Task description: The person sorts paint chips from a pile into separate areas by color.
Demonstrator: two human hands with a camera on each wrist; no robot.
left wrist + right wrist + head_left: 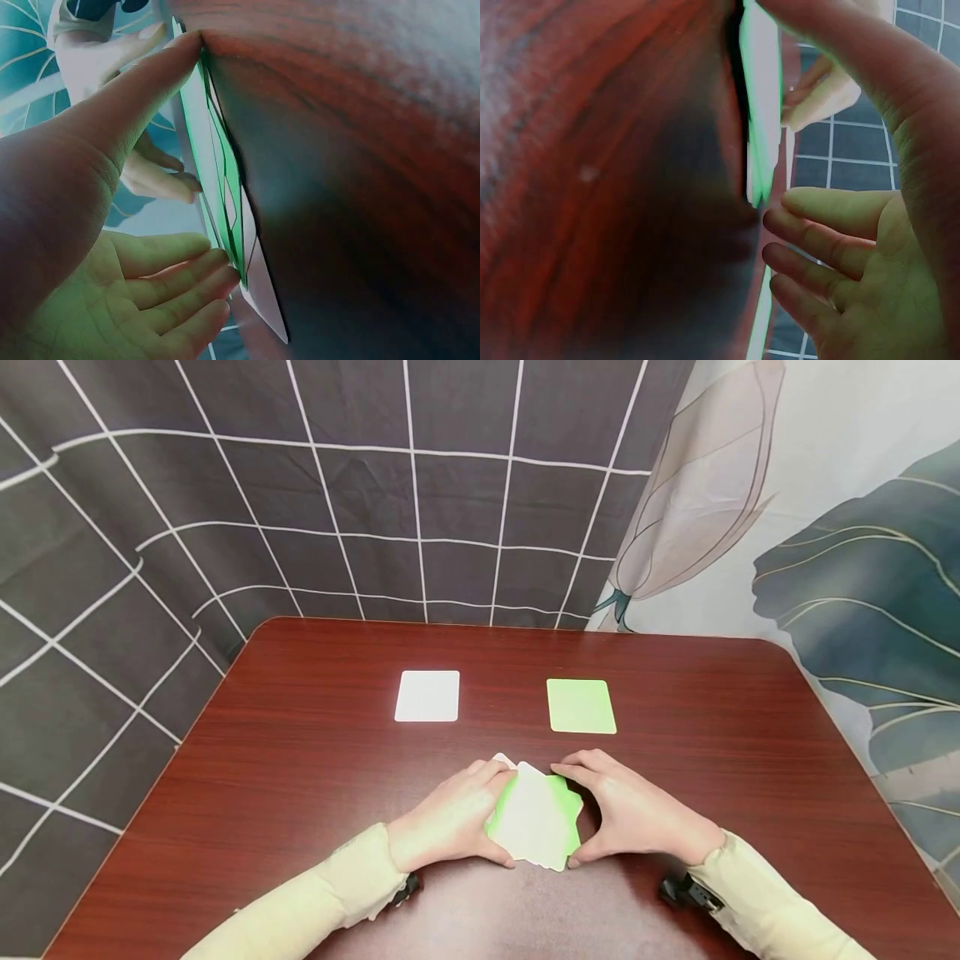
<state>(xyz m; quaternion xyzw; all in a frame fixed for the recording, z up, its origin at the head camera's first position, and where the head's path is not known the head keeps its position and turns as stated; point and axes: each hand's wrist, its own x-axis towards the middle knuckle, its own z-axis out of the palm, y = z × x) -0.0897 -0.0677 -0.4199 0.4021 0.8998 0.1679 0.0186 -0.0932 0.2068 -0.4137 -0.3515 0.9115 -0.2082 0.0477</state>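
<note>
- Grey cloth (322, 510) with white grid lines hangs behind and left of a reddish-brown wooden surface (300, 693).
- Toward the surface's far side, left of centre, a white square card (427, 696) lies flat.
- Nearer the viewer, the person's left grip (459, 822), a bare hand in a cream sleeve (322, 893), has fingers extended and thumb spread, touching the pile's left side.
- Between the hands, a messy pile of cards (528, 818), green and white, lies flat with white uppermost and corners jutting unevenly.
- Beyond it, slightly right, a light green card (582, 706) lies apart.
- Around the pile's right side, the right grip (637, 810) curves loosely, thumb and fingers apart; whether every fingertip touches is unclear.
- Far right, leaf-patterned fabric (862, 585) hangs.
</note>
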